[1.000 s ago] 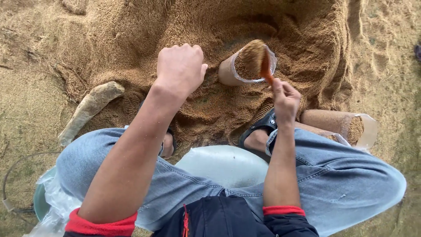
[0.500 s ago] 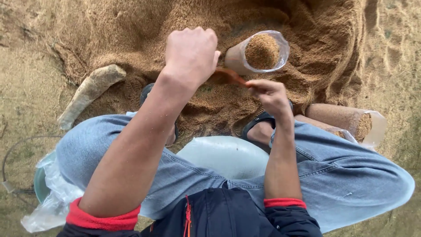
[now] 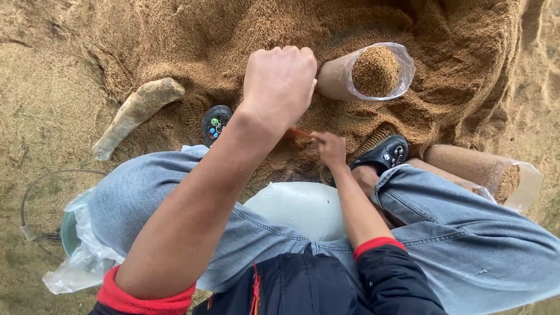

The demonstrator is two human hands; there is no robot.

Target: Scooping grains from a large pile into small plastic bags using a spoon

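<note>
A clear plastic bag filled with brown sawdust leans open on the sawdust heap. My left hand is a closed fist pressed against the bag's left side, seemingly gripping its plastic. My right hand is low between my feet, closed on a small orange scoop that touches the sawdust. My left forearm hides part of the scoop.
A packed sawdust bag lies at the right by my black shoe. Another packed bag lies at the left near my other shoe. A white sack sits under me. Loose plastic lies lower left.
My right hand brought the orange scoop down from the bag's mouth to the sawdust between my feet. The left fist stayed by the bag.
</note>
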